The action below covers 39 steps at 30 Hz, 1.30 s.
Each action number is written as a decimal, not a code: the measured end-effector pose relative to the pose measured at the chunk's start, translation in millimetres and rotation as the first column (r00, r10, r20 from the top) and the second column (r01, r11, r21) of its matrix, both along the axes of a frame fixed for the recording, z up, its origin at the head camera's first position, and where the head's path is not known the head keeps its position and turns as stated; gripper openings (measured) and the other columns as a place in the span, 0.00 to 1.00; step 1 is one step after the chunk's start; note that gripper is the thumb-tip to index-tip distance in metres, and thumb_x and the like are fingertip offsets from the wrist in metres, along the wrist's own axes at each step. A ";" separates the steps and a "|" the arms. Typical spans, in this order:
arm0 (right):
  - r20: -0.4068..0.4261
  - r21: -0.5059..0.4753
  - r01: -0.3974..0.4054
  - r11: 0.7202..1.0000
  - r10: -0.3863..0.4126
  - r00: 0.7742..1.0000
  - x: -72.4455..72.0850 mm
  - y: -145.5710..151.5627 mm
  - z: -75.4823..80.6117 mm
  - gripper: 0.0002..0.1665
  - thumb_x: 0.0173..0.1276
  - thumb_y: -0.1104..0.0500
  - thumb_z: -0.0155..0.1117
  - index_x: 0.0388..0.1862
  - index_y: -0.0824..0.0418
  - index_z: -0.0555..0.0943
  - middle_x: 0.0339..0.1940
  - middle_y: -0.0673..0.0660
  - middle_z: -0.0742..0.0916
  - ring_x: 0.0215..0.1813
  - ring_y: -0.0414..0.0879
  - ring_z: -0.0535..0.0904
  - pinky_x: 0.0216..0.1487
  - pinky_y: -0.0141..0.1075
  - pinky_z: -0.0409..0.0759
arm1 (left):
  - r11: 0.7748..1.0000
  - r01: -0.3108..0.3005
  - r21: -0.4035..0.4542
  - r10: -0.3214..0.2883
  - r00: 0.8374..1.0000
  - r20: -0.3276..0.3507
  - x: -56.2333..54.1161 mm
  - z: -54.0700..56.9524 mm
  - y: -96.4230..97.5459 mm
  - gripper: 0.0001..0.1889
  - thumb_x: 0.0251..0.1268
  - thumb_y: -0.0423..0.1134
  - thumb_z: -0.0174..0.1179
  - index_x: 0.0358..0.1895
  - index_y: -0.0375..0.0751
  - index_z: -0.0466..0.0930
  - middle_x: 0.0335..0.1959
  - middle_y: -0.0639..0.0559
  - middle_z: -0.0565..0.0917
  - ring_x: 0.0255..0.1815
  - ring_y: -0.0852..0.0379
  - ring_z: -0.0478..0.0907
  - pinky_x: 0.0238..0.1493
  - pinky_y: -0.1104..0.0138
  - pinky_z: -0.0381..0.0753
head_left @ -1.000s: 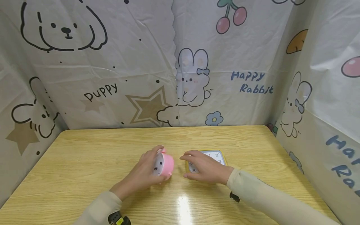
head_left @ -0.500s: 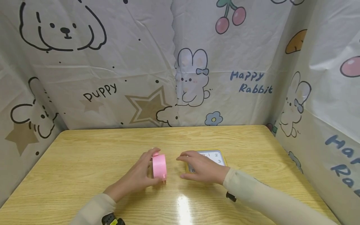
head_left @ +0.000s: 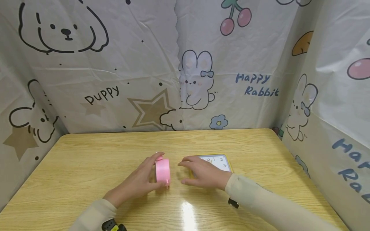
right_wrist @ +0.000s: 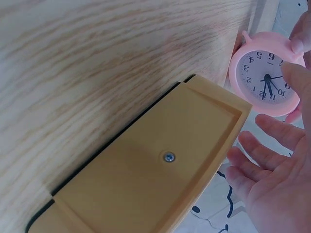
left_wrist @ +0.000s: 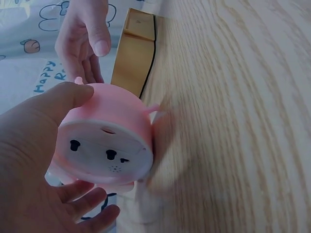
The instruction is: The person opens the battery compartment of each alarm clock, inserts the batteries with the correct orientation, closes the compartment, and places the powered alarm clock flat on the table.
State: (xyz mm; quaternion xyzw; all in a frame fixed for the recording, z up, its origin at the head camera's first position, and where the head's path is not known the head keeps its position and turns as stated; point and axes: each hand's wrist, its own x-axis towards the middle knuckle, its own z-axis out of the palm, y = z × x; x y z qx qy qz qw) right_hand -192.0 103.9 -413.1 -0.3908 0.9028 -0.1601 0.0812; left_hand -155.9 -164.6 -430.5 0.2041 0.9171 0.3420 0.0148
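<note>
A pink alarm clock (head_left: 163, 171) stands on its rim on the table, its dial turned toward the right hand. My left hand (head_left: 138, 179) holds it, thumb at the near end and fingertips at the far end. The white back with black knobs (left_wrist: 111, 155) shows in the left wrist view. My right hand (head_left: 203, 172) hovers over the left part of a square yellow-framed clock (head_left: 222, 163), fingers loosely bent with nothing between them. That clock lies face up, partly hidden by the hand; its yellow side (right_wrist: 160, 160) with a screw fills the right wrist view.
The wood-grained table (head_left: 95, 157) is bounded by a cartoon-printed cloth (head_left: 138, 64) at the back and both sides. A dark wrist strap (head_left: 111, 225) shows on the left arm. Light glares on the near part of the tabletop.
My left hand has moved slightly left and turned the pink alarm clock, so its white back no longer shows from the head. My right hand has drifted slightly left over the yellow clock.
</note>
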 end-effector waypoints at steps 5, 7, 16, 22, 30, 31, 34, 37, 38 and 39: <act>-0.009 0.002 -0.003 1.000 0.003 1.000 -0.5 -0.5 -2.4 0.35 0.73 0.41 0.63 0.73 0.56 0.72 0.71 0.56 0.76 0.73 0.49 0.72 0.75 0.45 0.69 | 0.999 -0.014 -0.036 0.013 1.000 -0.013 0.9 3.3 0.5 0.47 0.60 0.55 0.71 0.79 0.56 0.53 0.75 0.45 0.68 0.73 0.41 0.69 0.64 0.38 0.74; -0.015 0.003 -0.005 1.000 0.005 1.000 -0.9 -0.6 -3.3 0.35 0.73 0.41 0.63 0.73 0.56 0.72 0.71 0.56 0.77 0.73 0.49 0.72 0.75 0.44 0.69 | 0.998 -0.020 -0.054 0.019 1.000 -0.009 1.0 4.6 0.9 0.47 0.61 0.55 0.70 0.80 0.56 0.53 0.76 0.45 0.68 0.73 0.41 0.70 0.62 0.38 0.75; -0.019 0.004 -0.007 1.000 0.007 1.000 -0.6 -1.2 -2.1 0.35 0.73 0.42 0.63 0.72 0.56 0.73 0.70 0.56 0.77 0.72 0.49 0.72 0.75 0.44 0.69 | 0.995 -0.029 -0.098 0.028 1.000 -0.003 2.5 14.3 1.5 0.44 0.63 0.59 0.66 0.79 0.54 0.56 0.75 0.44 0.68 0.71 0.37 0.72 0.57 0.36 0.77; -0.016 0.003 -0.006 1.000 0.006 1.000 -1.0 -1.3 -2.9 0.34 0.73 0.42 0.63 0.72 0.56 0.73 0.70 0.56 0.78 0.72 0.48 0.73 0.75 0.44 0.70 | 0.991 -0.053 -0.126 0.051 0.999 -0.012 0.3 18.2 4.0 0.40 0.65 0.55 0.66 0.77 0.50 0.60 0.74 0.42 0.68 0.69 0.36 0.73 0.56 0.37 0.78; -0.003 0.006 -0.002 1.000 0.002 1.000 -2.6 -1.1 -2.0 0.35 0.73 0.42 0.63 0.73 0.56 0.72 0.71 0.56 0.77 0.73 0.49 0.72 0.75 0.45 0.69 | 0.981 -0.105 -0.166 0.106 0.994 -0.006 -1.9 25.0 8.2 0.40 0.67 0.56 0.64 0.77 0.46 0.60 0.74 0.41 0.69 0.71 0.37 0.72 0.58 0.37 0.77; 0.000 0.007 -0.001 1.000 0.001 1.000 -2.7 -1.1 -1.8 0.35 0.73 0.42 0.63 0.73 0.56 0.72 0.72 0.57 0.77 0.73 0.50 0.72 0.75 0.45 0.69 | 0.978 -0.119 -0.173 0.119 0.993 -0.007 -2.1 25.8 8.8 0.40 0.67 0.57 0.64 0.77 0.46 0.60 0.74 0.41 0.69 0.71 0.38 0.72 0.58 0.37 0.77; 0.002 0.006 0.000 1.000 0.000 1.000 -3.4 -1.1 -1.7 0.34 0.73 0.43 0.63 0.73 0.56 0.72 0.72 0.57 0.76 0.73 0.50 0.72 0.75 0.46 0.69 | 0.970 -0.158 -0.187 0.160 0.987 -0.006 -2.6 28.0 10.4 0.41 0.67 0.58 0.63 0.77 0.47 0.59 0.73 0.42 0.71 0.72 0.39 0.72 0.57 0.37 0.78; 0.001 0.007 -0.001 1.000 0.001 1.000 -3.7 -1.1 -1.4 0.34 0.73 0.43 0.63 0.73 0.56 0.72 0.72 0.57 0.76 0.74 0.50 0.71 0.75 0.46 0.69 | 0.959 -0.190 -0.208 0.194 0.981 -0.003 -3.2 29.4 12.5 0.41 0.66 0.60 0.63 0.78 0.48 0.59 0.71 0.42 0.74 0.68 0.40 0.75 0.53 0.39 0.80; 0.001 0.006 -0.001 1.000 0.001 1.000 -3.7 -1.2 -1.3 0.34 0.73 0.43 0.63 0.73 0.56 0.72 0.72 0.57 0.76 0.74 0.50 0.71 0.75 0.46 0.69 | 0.955 -0.199 -0.218 0.203 0.979 -0.003 -3.4 29.8 13.5 0.42 0.66 0.61 0.63 0.77 0.48 0.59 0.70 0.42 0.75 0.66 0.40 0.77 0.52 0.40 0.80; 0.002 0.006 0.000 1.000 0.000 1.000 -3.7 -1.3 -1.0 0.34 0.74 0.43 0.63 0.73 0.56 0.72 0.72 0.57 0.76 0.74 0.50 0.71 0.75 0.46 0.69 | 0.951 -0.206 -0.231 0.210 0.978 -0.005 -3.6 30.2 14.7 0.42 0.66 0.61 0.63 0.77 0.47 0.59 0.67 0.42 0.77 0.62 0.41 0.80 0.49 0.41 0.81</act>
